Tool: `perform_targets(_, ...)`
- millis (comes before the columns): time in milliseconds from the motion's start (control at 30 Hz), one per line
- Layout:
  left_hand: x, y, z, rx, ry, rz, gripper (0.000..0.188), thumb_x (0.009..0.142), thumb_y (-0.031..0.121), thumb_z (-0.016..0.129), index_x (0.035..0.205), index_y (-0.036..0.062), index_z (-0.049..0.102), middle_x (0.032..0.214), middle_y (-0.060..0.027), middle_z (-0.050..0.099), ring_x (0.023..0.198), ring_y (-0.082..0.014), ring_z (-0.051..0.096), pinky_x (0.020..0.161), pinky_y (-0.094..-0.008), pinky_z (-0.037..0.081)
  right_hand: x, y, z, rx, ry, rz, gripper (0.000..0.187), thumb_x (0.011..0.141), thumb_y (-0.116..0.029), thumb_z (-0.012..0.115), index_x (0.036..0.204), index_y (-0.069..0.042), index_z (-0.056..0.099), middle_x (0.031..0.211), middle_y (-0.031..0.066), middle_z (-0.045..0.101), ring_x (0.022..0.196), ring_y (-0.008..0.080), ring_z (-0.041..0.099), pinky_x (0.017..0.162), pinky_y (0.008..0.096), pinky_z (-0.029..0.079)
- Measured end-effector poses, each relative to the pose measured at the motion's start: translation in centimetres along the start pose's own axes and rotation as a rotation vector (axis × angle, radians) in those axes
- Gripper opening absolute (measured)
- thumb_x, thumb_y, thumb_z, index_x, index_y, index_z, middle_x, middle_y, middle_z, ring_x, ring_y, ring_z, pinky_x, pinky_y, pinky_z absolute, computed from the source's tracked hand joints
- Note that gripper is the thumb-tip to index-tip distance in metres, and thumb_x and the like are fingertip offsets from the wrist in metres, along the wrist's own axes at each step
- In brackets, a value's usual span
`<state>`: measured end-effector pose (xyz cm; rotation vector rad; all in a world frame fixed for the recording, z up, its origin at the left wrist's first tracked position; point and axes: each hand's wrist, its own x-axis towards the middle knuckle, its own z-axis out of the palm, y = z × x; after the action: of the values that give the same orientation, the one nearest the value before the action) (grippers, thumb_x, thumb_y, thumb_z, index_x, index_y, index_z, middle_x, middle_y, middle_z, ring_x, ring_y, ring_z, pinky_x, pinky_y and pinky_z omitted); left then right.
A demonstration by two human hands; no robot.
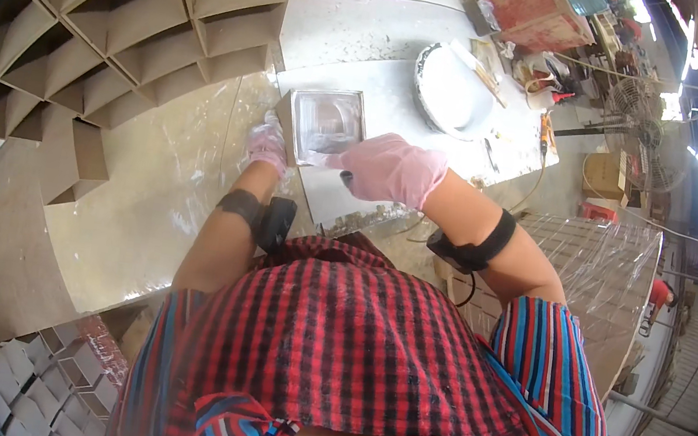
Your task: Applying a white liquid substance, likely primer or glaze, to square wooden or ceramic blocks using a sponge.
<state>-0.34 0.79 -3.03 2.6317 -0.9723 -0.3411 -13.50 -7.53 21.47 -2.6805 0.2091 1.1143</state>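
Observation:
A small open-topped grey-brown box [323, 126] stands on a white board in front of me, with whitish wet smears inside it. My left hand [268, 144], in a pink glove streaked with white, grips the outside of the box's left wall. My right hand [395, 169], also in a pink glove, is closed over the box's near right corner, its fingers reaching toward the inside. A small dark bit shows under this hand, but what it holds is hidden. Beyond the right hand is a round white basin [422, 95] with a chipped, stained rim and white contents.
Stacked open boxes [121, 7] fill the far left, with a single box [81, 163] nearer on the tan table [146, 218]. Sticks lie across the basin. An orange-handled tool [547, 134] sits at the board's right edge. Plastic-wrapped stacks [589, 267] stand at right; a fan [648, 125] is beyond.

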Motion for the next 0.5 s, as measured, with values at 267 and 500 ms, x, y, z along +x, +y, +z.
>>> perform_targets(267,4.2,-5.4,14.6,-0.849,0.160,-0.111,0.042,0.092,0.034,0.038,0.092,-0.0011,0.060,0.084,-0.0101,0.064,0.078,-0.0238,0.060,0.065,-0.0330,0.044,0.0,3.6,1.0,-0.228,0.211,0.125,0.043,0.083,-0.010,0.044,0.125,-0.006,0.040,0.075,0.0115,0.062,0.070,0.0275,0.062,0.059,0.0354,0.049)
perform_targets(500,6.0,-9.2,18.7,0.143,0.145,0.364,0.047,0.091,0.041,0.036,0.091,0.0012,0.061,0.086,-0.0123,0.064,0.083,-0.0253,0.061,0.069,-0.0308,0.045,2.4,3.1,-1.2,-0.330,0.187,0.208,0.034,0.076,-0.010,0.055,0.109,-0.002,0.053,0.076,0.0094,0.064,0.074,0.0242,0.064,0.059,0.0335,0.049)
